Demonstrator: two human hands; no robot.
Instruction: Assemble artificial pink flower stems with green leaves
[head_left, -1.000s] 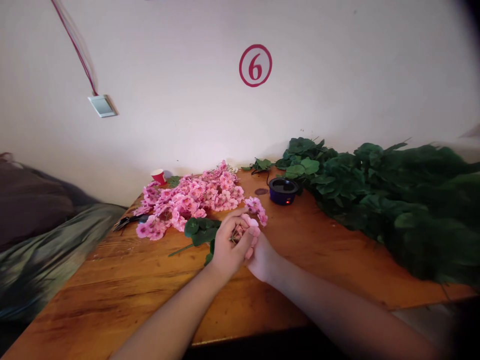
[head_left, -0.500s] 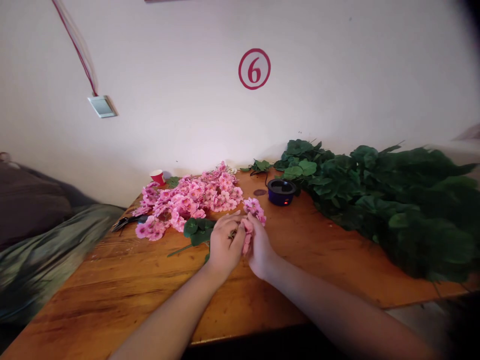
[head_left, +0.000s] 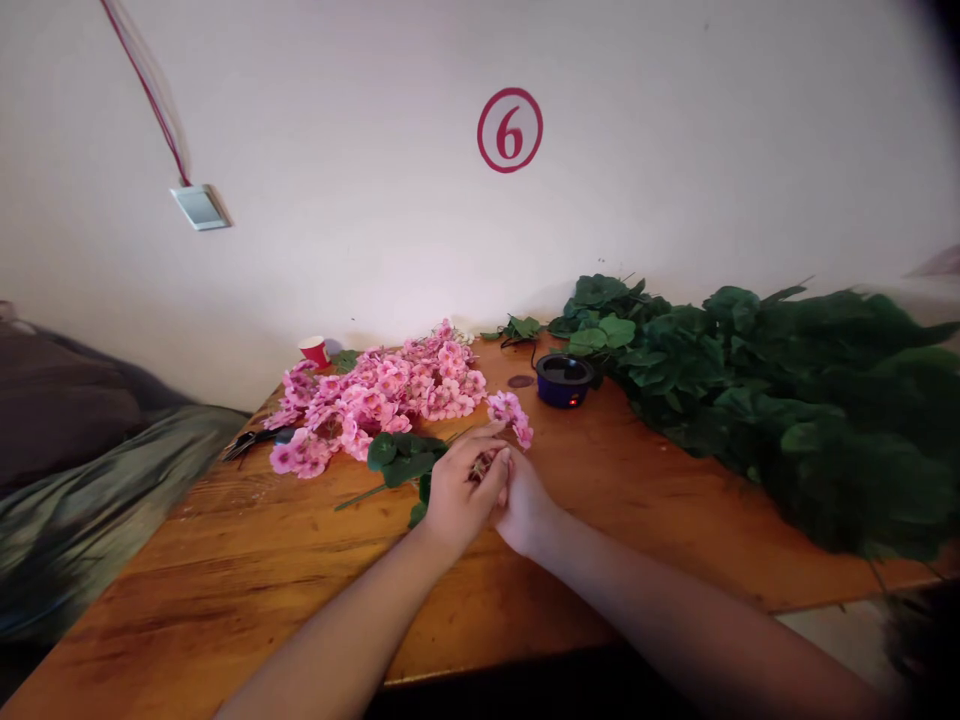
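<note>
My left hand [head_left: 466, 488] and my right hand [head_left: 525, 500] are pressed together above the wooden table [head_left: 315, 600], cupped around a bunch of pink flowers. Small stems of the bunch [head_left: 481, 466] show between the fingers of my left hand; most of its petals are hidden. Just beyond my fingertips lies another pink flower cluster [head_left: 511, 415]. A sprig of round green leaves [head_left: 405, 460] rests on the table to the left of my hands. Behind it spreads a large heap of pink flowers [head_left: 382, 385].
A dark blue pot [head_left: 562, 382] with a red light stands beyond my hands. Piled green foliage [head_left: 750, 400] covers the table's right side. A red and white cup [head_left: 315, 351] and black-handled scissors [head_left: 251, 441] are at the left.
My hands have closed more tightly together, and the pink petals that showed between them are now mostly covered. My left fingers have shifted slightly to the right.
</note>
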